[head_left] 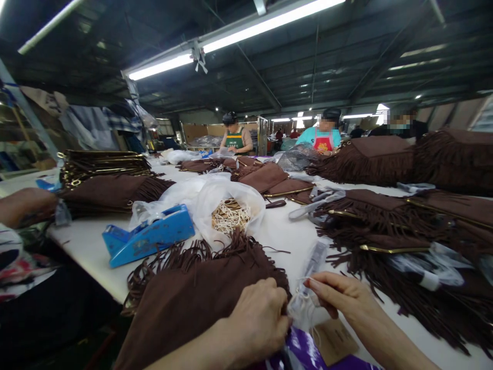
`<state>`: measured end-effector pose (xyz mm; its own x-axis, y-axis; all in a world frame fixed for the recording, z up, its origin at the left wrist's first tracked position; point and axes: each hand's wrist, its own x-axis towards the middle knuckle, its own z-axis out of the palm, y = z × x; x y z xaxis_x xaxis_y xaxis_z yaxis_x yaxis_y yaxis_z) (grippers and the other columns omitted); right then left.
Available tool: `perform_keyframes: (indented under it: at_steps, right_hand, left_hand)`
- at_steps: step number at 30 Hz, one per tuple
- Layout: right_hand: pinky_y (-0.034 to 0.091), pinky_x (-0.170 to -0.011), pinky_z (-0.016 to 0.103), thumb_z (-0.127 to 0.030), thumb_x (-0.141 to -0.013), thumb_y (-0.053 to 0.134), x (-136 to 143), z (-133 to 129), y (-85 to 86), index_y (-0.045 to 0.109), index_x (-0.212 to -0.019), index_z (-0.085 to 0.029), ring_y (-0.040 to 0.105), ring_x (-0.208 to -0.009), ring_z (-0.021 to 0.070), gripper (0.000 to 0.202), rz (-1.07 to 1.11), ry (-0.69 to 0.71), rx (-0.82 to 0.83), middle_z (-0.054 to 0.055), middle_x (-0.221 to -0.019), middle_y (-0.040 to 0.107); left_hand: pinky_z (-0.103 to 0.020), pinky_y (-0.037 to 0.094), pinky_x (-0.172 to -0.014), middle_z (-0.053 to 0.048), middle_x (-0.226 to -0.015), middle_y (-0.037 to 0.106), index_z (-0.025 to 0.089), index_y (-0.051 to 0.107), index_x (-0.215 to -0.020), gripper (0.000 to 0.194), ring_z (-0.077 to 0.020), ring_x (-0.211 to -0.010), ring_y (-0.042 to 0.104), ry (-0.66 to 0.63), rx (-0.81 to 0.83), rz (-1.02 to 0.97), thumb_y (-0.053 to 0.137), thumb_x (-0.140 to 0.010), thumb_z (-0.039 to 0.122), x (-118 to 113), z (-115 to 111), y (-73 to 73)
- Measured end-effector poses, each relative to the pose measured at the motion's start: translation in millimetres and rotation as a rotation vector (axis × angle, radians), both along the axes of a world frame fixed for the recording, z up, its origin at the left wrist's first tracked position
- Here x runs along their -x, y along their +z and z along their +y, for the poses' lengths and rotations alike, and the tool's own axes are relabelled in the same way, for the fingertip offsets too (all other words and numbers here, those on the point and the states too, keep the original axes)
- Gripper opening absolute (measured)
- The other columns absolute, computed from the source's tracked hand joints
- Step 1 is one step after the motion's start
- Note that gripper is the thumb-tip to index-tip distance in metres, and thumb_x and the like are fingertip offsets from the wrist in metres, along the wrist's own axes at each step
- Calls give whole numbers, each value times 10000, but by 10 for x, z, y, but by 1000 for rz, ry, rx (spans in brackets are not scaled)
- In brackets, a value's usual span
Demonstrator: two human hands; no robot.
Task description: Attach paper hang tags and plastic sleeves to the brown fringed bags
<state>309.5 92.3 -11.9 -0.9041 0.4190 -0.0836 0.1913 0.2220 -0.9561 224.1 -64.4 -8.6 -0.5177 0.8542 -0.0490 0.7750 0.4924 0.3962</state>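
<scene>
Several heaps of brown fringed bags [381, 200] crowd the right of the white table [279, 223], their loose fringe spilling toward the right hand [344, 293]. Another stack [103, 172], with gold-coloured trim, stands at the left, where a co-worker's hand [34, 203] reaches in. A blue tape dispenser [150, 235] (its paint scuffed) sits just beyond the nearest brown bag [200, 288], and two people in aprons [235, 139] are farther back.

Beside the dispenser, an open white plastic bag [256, 203] holds a tangle of pale strings with brown tags [231, 215] among them.

The nearest brown bag lies directly before the wearer, fringe pointing away. The left hand [262, 311] rests knuckles-up on its right edge, fingers curled under; what they grip, I cannot tell. The right hand's thumb and forefinger meet on a white string [305, 281], near a clear plastic strip [316, 257]. Below it are a brown card tag [336, 340] and shiny purple material [304, 347].
</scene>
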Motion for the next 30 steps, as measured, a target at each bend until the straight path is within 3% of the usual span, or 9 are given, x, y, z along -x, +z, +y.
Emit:
perform_keyframes:
  at_steps: [4, 9, 16, 22, 25, 30]
  right_hand:
    - [251, -448, 226, -510, -695, 534, 13, 53, -120, 569, -578, -172, 313, -475, 91, 360, 9, 12, -46, -62, -490, 370]
    - [350, -552, 239, -450, -768, 494, -27, 84, -251, 603, -643, -170, 455, -589, 135, 326, 24, 137, -233, -29, -576, 497]
    - [388, -605, 271, -380, -854, 382, -104, -10, -311, 622, -791, -209, 599, -664, 182, 301, -70, 178, -526, 10, -692, 664]
    - [319, -481, 245, -393, -801, 487, -93, -191, -363, 567, -781, -211, 537, -506, 163, 200, -113, 89, -743, -25, -530, 567]
    - [323, -513, 249, -288, -822, 450, -67, -246, -418, 546, -747, -212, 574, -552, 165, 143, -88, 119, -855, 3, -602, 623]
    - [310, -537, 253, -239, -850, 396, -42, -247, -376, 529, -665, -215, 604, -617, 173, 229, -175, 187, -808, 10, -630, 649]
  left_hand:
    - [-356, 425, -762, -69, -922, 571, 176, 590, -817, 181, -225, -882, 520, 82, -4, 57, 456, -729, 258, -150, 21, -137]
    - [-315, 426, -734, -53, -892, 576, 180, 606, -793, 186, -196, -845, 533, 106, 9, 32, 443, -706, 197, -114, 125, -160]
    - [-262, 426, -660, -61, -805, 614, 164, 623, -761, 228, -170, -742, 573, -89, 82, 67, 411, -813, 227, 88, 225, -129]
    - [-279, 428, -604, -96, -845, 641, 145, 593, -840, 226, -204, -720, 595, -254, 87, 121, 389, -825, 242, 239, 335, -119]
    - [-274, 415, -590, -88, -808, 648, 149, 585, -817, 216, -201, -702, 595, -212, 70, 83, 383, -820, 227, 287, 363, -146]
    - [-226, 400, -656, -17, -774, 613, 168, 568, -776, 132, -136, -736, 561, -87, -162, -52, 445, -809, 199, 281, 203, -181]
